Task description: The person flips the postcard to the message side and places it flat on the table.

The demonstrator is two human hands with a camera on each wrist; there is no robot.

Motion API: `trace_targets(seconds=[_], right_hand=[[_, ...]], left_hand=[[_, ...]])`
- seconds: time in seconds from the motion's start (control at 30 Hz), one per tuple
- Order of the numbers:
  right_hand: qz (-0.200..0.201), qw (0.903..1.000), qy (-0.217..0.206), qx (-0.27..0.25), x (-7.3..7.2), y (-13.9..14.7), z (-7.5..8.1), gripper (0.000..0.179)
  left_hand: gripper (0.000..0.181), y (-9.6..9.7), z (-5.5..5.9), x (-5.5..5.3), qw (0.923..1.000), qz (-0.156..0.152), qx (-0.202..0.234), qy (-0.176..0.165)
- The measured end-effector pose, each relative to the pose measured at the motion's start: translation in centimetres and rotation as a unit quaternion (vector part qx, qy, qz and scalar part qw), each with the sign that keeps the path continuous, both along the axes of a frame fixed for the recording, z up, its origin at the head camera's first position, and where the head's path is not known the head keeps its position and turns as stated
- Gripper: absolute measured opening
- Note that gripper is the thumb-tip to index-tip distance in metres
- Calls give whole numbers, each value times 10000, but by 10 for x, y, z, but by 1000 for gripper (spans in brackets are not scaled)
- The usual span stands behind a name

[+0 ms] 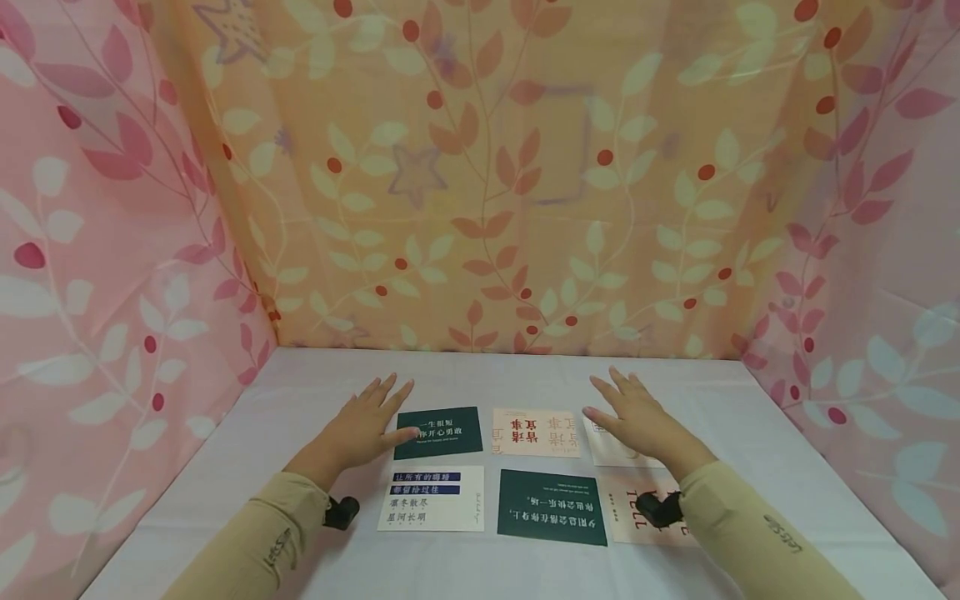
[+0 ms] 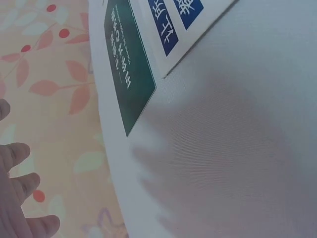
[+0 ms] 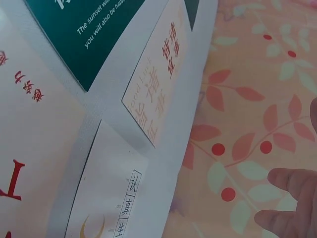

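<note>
My left hand [image 1: 358,429] hovers with fingers spread at the left edge of a dark green card [image 1: 438,448], its thumb in front of it. Below that card lies a white card with blue bands [image 1: 438,518]. My right hand [image 1: 643,423], also spread and holding nothing, is above a white card [image 1: 609,450], partly covering it; the right wrist view shows a yellow crescent on this card [image 3: 99,193]. Between the hands lies a cream card with red characters [image 1: 536,433]. A second green card [image 1: 551,508] and a pale pink card [image 1: 626,525] lie nearer, the latter partly behind the right wrist.
The cards lie flat in two rows on a white tabletop [image 1: 337,567]. An orange leaf-patterned cloth [image 1: 480,183] stands behind, with pink patterned cloths at the left [image 1: 112,292] and right [image 1: 885,317]. A dark wrist camera [image 1: 342,513] sits under the left wrist.
</note>
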State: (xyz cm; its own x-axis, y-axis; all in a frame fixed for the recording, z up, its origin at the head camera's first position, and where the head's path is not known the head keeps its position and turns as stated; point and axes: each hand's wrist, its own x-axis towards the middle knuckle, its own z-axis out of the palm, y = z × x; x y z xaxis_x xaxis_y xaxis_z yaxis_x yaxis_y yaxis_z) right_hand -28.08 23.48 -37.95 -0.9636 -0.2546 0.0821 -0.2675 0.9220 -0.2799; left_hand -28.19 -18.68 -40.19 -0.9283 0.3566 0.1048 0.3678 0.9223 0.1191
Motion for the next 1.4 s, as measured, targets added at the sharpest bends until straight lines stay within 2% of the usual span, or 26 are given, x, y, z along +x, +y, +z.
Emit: trace_targets(seconds=[0.23, 0.37, 0.53, 0.8, 0.93, 1.1, 1.4], right_hand=[[48, 9999, -24, -157, -3, -6, -2, 81], [105, 9998, -11, -165, -4, -10, -1, 80], [124, 9996, 7, -240, -4, -15, 1, 75], [-36, 9989, 146, -435, -6, -23, 1, 59], [8, 9981, 309, -541, -7, -26, 1, 54], [151, 9964, 444, -705, -9, -30, 1, 50], [265, 9951, 379, -871, -11, -47, -6, 46]], left_hand=[[86, -2, 1, -2, 9998, -92, 162, 54], [83, -2, 1, -2, 9997, -31, 231, 95], [83, 0, 0, -1, 9992, 27, 396, 93], [73, 1, -1, -4, 9970, -107, 742, 210], [71, 2, 0, -5, 9943, -93, 1049, 161], [68, 1, -1, -6, 9925, -26, 1222, 80], [64, 0, -6, -6, 9888, 119, 1482, -137]])
